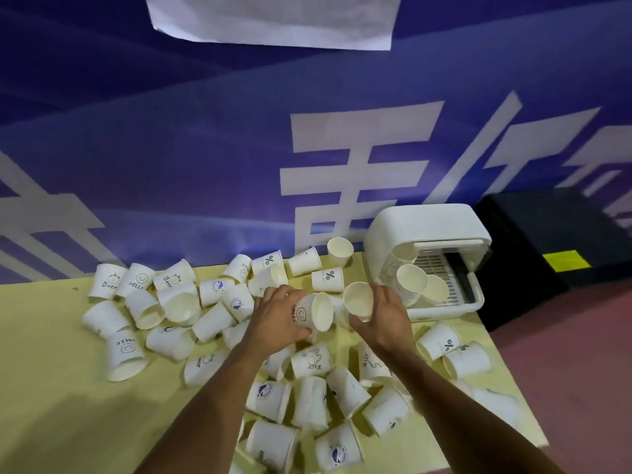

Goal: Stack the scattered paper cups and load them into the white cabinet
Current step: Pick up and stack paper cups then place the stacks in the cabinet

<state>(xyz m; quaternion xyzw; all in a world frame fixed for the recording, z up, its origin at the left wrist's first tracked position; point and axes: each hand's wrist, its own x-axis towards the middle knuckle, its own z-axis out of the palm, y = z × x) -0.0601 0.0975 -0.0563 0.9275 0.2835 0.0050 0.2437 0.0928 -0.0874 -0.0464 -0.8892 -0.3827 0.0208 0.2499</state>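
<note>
Many white paper cups (178, 302) lie scattered on a yellow table (51, 388), most on their sides. My left hand (277, 316) grips a smiley-print cup (313, 314), its mouth turned right. Just to the right, my right hand (384, 319) holds a plain cup (357, 299) with its mouth facing me. The two held cups are a small gap apart. The white cabinet (424, 224) stands at the table's back right with its door open. Inside it are stacks of cups (412, 280) lying on a slatted tray.
A blue banner with large white characters (342, 172) hangs right behind the table. A black box with a yellow label (564, 254) sits right of the cabinet. The table's right edge (506, 371) drops to a reddish floor. More cups (307, 405) lie between my forearms.
</note>
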